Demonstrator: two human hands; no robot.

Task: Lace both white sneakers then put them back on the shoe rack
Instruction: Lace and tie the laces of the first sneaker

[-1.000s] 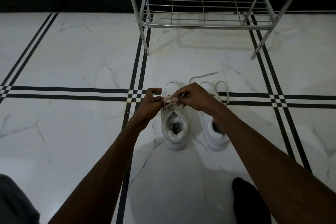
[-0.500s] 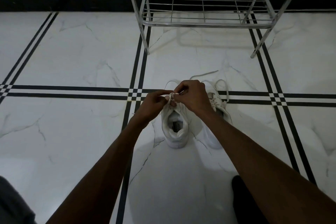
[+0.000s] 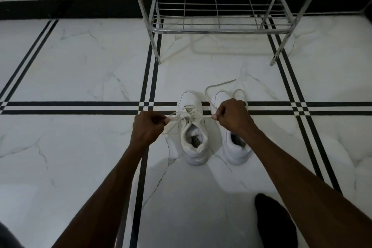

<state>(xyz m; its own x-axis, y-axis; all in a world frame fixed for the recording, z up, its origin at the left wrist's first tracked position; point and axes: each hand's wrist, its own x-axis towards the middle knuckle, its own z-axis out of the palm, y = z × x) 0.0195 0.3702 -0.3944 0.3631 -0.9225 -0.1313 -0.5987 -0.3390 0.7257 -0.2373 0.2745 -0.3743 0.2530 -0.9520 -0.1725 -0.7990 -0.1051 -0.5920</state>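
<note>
Two hands, left hand [image 3: 148, 129] and right hand [image 3: 233, 116], pinch and pull the left sneaker [image 3: 193, 133]'s lace ends; the right sneaker [image 3: 234, 147]'s lace lies loose, the shoe rack [image 3: 221, 30] empty.

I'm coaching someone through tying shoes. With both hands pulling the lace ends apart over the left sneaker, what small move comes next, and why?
Probably let go and shift to the right sneaker. The left hand and right hand hold the lace ends taut over the left sneaker, so its knot looks snug, while the loose lace of the other trails on the floor.
</note>
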